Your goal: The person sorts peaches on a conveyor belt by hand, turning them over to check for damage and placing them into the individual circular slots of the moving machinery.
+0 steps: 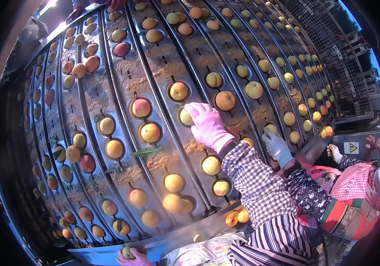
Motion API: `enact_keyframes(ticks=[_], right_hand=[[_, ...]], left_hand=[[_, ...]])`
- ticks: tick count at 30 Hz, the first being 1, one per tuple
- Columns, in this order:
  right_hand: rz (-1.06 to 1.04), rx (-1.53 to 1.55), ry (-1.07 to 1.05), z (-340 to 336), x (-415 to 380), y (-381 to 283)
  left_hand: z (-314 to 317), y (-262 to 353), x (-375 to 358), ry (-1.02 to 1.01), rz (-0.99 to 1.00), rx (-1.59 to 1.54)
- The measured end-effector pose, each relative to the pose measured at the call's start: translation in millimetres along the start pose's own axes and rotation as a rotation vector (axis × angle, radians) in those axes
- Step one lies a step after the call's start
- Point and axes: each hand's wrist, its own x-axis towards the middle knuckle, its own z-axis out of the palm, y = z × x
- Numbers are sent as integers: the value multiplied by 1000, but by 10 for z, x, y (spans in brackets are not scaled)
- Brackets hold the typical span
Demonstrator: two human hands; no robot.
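My right hand (206, 126), in a pink glove and checked sleeve, reaches over a metal conveyor (161, 82) of cupped slats. Its fingers are curled around a pale yellow-green peach (186, 116) at one of the cups. Down at the conveyor's near edge, my left hand (134, 258), also pink-gloved, grips a green peach (128, 252); the frame's bottom cuts off part of it. An orange peach (150, 132) and a yellow-orange peach (179, 91) sit in cups close to my right hand. A green leaf (147, 151) lies across a slat to its left.
On my right, a co-worker's white-gloved hand (277, 146) touches a peach. Another person (354, 177) stands farther right. Gloved hands (75, 14) show at the far edge. Orange fruit pieces (232, 218) lie by the near rail; a wire mesh guard (332, 48) stands at upper right.
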Motion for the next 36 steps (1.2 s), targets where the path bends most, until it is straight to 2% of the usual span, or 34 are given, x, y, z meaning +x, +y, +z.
enact_keyframes(ticks=[1,4,7,8,10,12,16,19,21,22,25,26,29,30,32,36], right_hand=[[36,-5,-66,-37,21,-14],[139,43,-53,-166,34,-163],[242,26,-121,-160,106,-260],[265,2,-145,-141,128,-260],[253,18,-140,-144,174,-243],[244,58,-168,-279,254,-260],[388,101,-17,-277,587,-380],[370,11,45,-175,785,-433],[369,-58,39,-4,860,-325],[365,-89,33,74,917,-290],[525,98,-72,-95,1042,-238],[548,116,-111,-114,1060,-224],[435,-93,-96,-284,1100,-493],[382,-62,3,-255,1102,-615],[211,108,-4,-214,1109,-871],[2,-19,-215,59,1220,-1271]], left_hand=[[-18,-34,50,-3,4,22],[-36,-325,245,-6,103,84],[-118,-312,361,-20,24,-16],[-113,-410,415,-10,55,28],[-71,-619,511,12,112,112],[-65,-691,582,-14,80,30],[-119,-692,664,17,111,32],[-72,-824,685,62,162,120],[-69,-974,714,16,166,164],[-67,-1024,720,-5,165,189],[-24,-1085,690,-9,88,144],[66,-1124,685,119,41,164],[87,-1139,699,82,59,-36],[90,-1144,701,82,59,-16],[73,-1161,696,75,65,21],[58,-1137,688,77,65,94]])
